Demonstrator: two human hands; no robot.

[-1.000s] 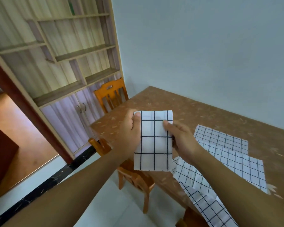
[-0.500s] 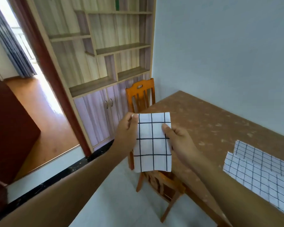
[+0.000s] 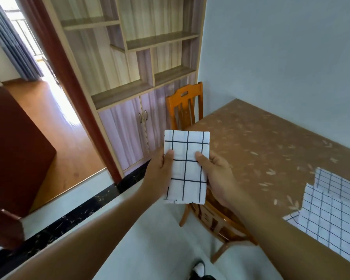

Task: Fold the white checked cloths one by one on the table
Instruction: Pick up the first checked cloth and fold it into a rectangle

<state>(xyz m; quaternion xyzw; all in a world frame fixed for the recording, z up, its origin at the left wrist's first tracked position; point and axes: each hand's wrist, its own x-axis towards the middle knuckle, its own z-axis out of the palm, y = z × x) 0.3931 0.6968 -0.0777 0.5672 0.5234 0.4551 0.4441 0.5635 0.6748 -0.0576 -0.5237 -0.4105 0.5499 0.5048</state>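
Note:
A folded white checked cloth point(image 3: 187, 150), a narrow upright rectangle, hangs in the air over the left end of the brown table point(image 3: 261, 142). My left hand point(image 3: 160, 174) grips its left edge, thumb on the front. My right hand point(image 3: 216, 176) grips its right edge the same way. Unfolded white checked cloths point(image 3: 331, 209) lie flat on the table at the right edge of the view, partly cut off.
Two orange wooden chairs stand at the table's left end: one point(image 3: 183, 106) by the wall, one point(image 3: 214, 221) below my hands. A wooden shelf cabinet point(image 3: 133, 77) fills the wall behind. A doorway point(image 3: 49, 93) opens at left. My foot point(image 3: 198, 268) shows on the pale floor.
The view has swung left, so the flat cloths slid toward the right edge. Both hands have slipped down the folded cloth, which stands higher above them.

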